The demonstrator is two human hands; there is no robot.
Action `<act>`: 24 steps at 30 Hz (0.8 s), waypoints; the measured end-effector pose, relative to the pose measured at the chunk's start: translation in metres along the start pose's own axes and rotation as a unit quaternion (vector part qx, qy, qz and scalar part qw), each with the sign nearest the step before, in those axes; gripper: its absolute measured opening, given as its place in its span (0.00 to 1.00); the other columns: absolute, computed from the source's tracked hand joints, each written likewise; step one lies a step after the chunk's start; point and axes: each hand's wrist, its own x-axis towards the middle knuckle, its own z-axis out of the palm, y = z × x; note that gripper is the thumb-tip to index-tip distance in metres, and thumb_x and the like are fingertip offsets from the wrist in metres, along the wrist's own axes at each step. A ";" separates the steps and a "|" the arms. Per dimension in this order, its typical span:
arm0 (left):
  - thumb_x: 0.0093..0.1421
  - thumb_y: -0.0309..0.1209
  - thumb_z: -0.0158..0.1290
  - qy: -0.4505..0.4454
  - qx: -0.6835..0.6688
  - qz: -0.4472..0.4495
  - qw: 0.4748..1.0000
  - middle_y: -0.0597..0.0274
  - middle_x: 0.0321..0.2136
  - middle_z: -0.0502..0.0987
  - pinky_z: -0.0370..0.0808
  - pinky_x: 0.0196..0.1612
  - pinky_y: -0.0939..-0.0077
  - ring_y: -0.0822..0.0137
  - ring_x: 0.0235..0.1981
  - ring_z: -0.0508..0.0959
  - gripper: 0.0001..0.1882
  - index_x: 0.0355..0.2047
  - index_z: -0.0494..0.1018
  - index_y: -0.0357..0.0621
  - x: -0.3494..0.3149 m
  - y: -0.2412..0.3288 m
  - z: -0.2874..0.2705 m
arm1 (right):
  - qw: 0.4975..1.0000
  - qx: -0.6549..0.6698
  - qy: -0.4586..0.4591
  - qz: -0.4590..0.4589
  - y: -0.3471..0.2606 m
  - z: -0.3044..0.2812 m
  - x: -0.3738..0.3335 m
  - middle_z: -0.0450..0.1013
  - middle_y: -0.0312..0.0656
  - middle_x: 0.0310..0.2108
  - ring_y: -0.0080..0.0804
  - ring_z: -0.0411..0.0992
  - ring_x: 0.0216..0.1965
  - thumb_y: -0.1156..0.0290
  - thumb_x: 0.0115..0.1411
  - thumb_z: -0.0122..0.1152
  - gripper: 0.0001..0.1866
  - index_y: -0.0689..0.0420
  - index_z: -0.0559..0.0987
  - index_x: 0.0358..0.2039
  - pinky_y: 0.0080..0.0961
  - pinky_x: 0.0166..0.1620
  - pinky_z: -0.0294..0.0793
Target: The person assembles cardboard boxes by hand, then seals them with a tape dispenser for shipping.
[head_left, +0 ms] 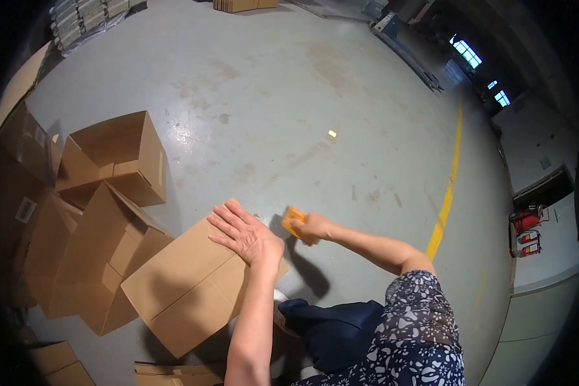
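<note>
A cardboard box (193, 283), its flaps folded together along a seam, sits tilted in front of me. My left hand (249, 241) lies on its upper side near the far right corner, palm down with fingers stretched out. To the right of the box, my right hand (312, 228) is closed around an orange block-like object (292, 220). That object is partly covered by the fingers and smeared by motion, so its exact kind does not show. It is held apart from the box, above the floor.
Open-topped cardboard boxes (154, 168) stand on the left, several close together. More cardboard (55, 363) lies at the lower left. A small pale yellow piece (332, 134) is on the grey floor (257, 122). Fire extinguishers (527, 221) stand by the right wall, beyond a yellow floor line (450, 186).
</note>
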 end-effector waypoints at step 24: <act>0.65 0.32 0.40 0.215 -0.498 -0.018 0.840 0.49 0.57 0.60 0.56 0.61 0.67 0.60 0.58 0.62 0.28 0.61 0.49 0.29 -0.185 -0.159 -0.116 | 0.884 0.354 0.102 -0.289 0.050 -0.075 -0.068 0.73 0.43 0.44 0.32 0.72 0.42 0.69 0.60 0.53 0.18 0.64 0.71 0.49 0.27 0.42 0.73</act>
